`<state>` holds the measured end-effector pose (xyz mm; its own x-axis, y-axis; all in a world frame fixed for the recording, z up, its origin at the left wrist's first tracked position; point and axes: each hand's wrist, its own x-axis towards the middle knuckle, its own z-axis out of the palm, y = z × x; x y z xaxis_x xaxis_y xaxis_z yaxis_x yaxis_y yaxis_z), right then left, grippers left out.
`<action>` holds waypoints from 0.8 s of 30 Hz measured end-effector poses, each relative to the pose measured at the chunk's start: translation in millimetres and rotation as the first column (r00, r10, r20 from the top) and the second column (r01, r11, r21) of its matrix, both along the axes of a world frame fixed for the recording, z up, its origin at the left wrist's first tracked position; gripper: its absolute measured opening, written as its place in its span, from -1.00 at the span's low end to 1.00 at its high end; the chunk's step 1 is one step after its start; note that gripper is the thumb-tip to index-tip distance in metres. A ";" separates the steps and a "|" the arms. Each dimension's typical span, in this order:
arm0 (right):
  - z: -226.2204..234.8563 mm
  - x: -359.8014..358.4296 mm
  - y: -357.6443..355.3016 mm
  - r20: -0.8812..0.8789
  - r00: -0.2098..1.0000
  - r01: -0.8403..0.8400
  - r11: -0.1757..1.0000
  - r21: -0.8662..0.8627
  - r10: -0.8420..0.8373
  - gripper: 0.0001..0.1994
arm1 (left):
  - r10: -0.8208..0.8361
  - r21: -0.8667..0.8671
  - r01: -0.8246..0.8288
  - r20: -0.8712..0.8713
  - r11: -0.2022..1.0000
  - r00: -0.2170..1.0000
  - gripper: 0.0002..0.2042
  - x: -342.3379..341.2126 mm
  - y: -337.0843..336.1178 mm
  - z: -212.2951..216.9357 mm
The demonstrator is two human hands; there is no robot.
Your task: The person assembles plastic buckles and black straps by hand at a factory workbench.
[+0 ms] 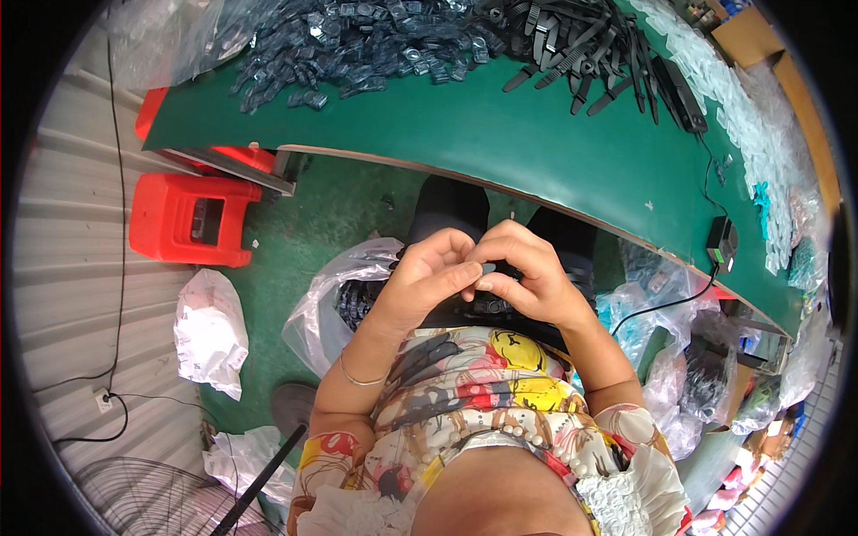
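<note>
Above my lap, my left hand (433, 275) and my right hand (527, 270) meet with fingertips pinched together. Between them sits a small grey piece (488, 268), mostly covered by the fingers, so its kind cannot be made out. Both hands are closed on it. Just below the hands, black items (490, 305) lie on my lap, partly hidden. To the left of my left hand, an open clear plastic bag (320, 299) holds dark parts (356, 302).
Ahead, a green table (402, 125) bears a heap of small bluish clear pieces (357, 45) and black straps (572, 40). A black adapter (722, 239) with a cable rests near its right edge. A red stool (237, 210) and white bag (211, 330) stand left; plastic bags (679, 384) crowd right.
</note>
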<state>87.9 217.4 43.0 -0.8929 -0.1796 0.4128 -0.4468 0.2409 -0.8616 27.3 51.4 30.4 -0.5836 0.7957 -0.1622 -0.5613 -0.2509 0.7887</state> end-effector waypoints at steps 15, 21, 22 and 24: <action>0.4 25.5 5.9 0.466 0.884 0.091 0.970 -0.227 0.027 -0.77 | -0.176 -0.211 0.062 -0.579 0.975 0.796 -0.89 4.1 4.6 5.6; -2.7 34.1 -9.6 0.265 0.949 0.017 0.806 -0.591 0.174 -0.70 | -0.235 0.130 0.256 -0.156 0.958 0.959 -0.87 11.2 -3.0 0.8; -3.4 34.0 -11.3 0.266 0.948 0.017 0.810 -0.586 0.172 -0.70 | -0.227 0.186 0.249 -0.132 0.951 0.965 -0.88 13.2 -3.1 -1.7; -4.0 32.7 -13.6 0.220 0.948 -0.002 0.693 -0.721 0.232 -0.72 | -0.238 0.220 0.238 -0.026 0.946 0.971 -0.88 14.2 -4.4 -5.2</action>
<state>120.6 203.8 38.9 -0.9776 -0.0497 0.2045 -0.1487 -0.5246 -0.8383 41.5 47.0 25.2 -0.3725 0.9275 0.0318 -0.6269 -0.2767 0.7283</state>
